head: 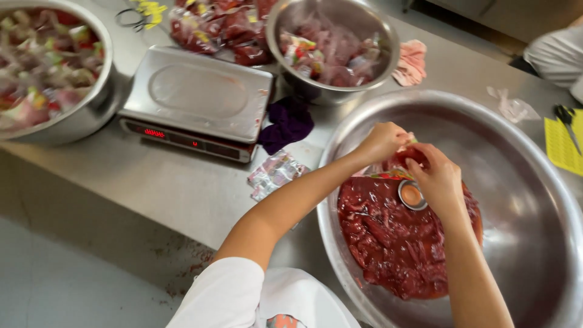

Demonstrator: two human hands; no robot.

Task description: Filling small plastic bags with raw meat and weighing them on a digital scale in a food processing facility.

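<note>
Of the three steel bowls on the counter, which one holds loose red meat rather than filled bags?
The largest bowl, nearest the person, under both hands: its red meat lies unbagged. The two smaller bowls behind hold filled plastic bags.

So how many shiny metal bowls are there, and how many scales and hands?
Metal bowls: 3 — the big bowl with red meat, the middle bowl, the left bowl
Scales: 1
Hands: 2 — left hand, right hand
Total: 6

a steel scale (197,94), a purple cloth (289,123) and 2 bowls of filled bags (51,73) (331,51) on the counter.
</note>
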